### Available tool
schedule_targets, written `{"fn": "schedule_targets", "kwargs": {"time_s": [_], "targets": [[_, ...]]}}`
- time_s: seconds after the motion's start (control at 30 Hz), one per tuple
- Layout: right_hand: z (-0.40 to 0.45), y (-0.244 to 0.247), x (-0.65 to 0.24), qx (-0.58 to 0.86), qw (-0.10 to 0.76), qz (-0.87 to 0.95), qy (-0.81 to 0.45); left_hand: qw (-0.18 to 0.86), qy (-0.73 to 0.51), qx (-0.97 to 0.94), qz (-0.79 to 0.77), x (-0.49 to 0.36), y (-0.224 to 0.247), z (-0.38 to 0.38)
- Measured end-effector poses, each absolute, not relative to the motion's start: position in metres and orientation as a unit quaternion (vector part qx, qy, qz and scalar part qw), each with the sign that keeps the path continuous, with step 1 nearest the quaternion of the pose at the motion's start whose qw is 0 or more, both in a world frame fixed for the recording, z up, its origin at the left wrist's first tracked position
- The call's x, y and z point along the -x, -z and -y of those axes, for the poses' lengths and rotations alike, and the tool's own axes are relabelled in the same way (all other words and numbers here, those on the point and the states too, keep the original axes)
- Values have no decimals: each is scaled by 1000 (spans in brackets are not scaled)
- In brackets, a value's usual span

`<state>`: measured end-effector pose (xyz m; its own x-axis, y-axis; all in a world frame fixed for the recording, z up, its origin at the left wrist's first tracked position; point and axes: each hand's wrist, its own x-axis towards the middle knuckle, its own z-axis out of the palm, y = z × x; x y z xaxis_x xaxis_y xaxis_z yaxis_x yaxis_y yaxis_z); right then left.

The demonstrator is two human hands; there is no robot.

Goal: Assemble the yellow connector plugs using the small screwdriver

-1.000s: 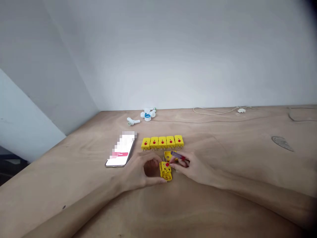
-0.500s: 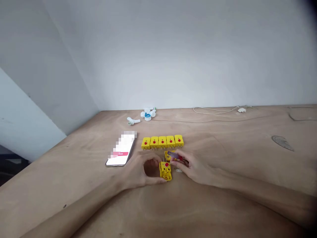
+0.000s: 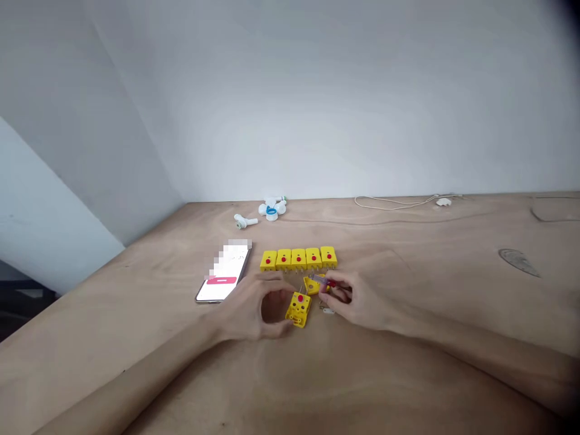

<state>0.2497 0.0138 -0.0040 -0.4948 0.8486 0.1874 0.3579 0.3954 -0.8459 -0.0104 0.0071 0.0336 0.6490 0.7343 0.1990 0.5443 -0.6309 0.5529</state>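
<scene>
My left hand [image 3: 247, 305] grips an opened yellow two-pin plug [image 3: 298, 311] by its left side, between thumb and fingers. The plug's inside faces up, with a red round spot near its pins. In my right hand [image 3: 362, 302] is a small screwdriver [image 3: 319, 280] with a see-through purplish handle and a red part; its tip cannot be made out. Just behind the opened plug lies a loose yellow cover [image 3: 310, 286], partly behind the screwdriver. A small pale clip-like piece [image 3: 328, 311] lies beneath my right fingers, with tiny metal bits beside it.
Several closed yellow plugs [image 3: 298, 259] stand in a row behind my hands. A phone [image 3: 222, 278] lies to the left. White plastic fittings [image 3: 272, 210] and a thin pale cord [image 3: 394, 205] sit along the wall on the wooden table [image 3: 408, 380].
The opened plug has tilted and shifted slightly left in my left hand. My right hand has moved a little right with the screwdriver. The loose cover has turned and shifted slightly right.
</scene>
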Motion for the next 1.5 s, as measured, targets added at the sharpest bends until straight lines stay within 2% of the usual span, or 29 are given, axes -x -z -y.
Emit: {"fn": "schedule_targets", "kwargs": {"time_s": [0.3,0.53,0.8,1.03,1.17,1.4,1.5], "targets": [[-23,7,-252,371,388,714,-449,238,-179,-895,-332,15,-35,-9],[-23,7,-252,384,382,711,-449,240,-186,-905,-298,18,-33,-12],[-20,11,-252,398,362,741,-401,182,-211,-905,-322,13,-30,-11],[-25,4,-254,364,379,714,-462,155,-187,-905,-350,11,-31,-8],[-26,5,-253,378,404,682,-479,167,-200,-903,-341,9,-27,-9],[-24,6,-252,382,391,723,-423,191,-219,-906,-307,9,-22,-9],[-24,5,-252,383,380,718,-440,195,-225,-901,-315,8,-18,-8]]}}
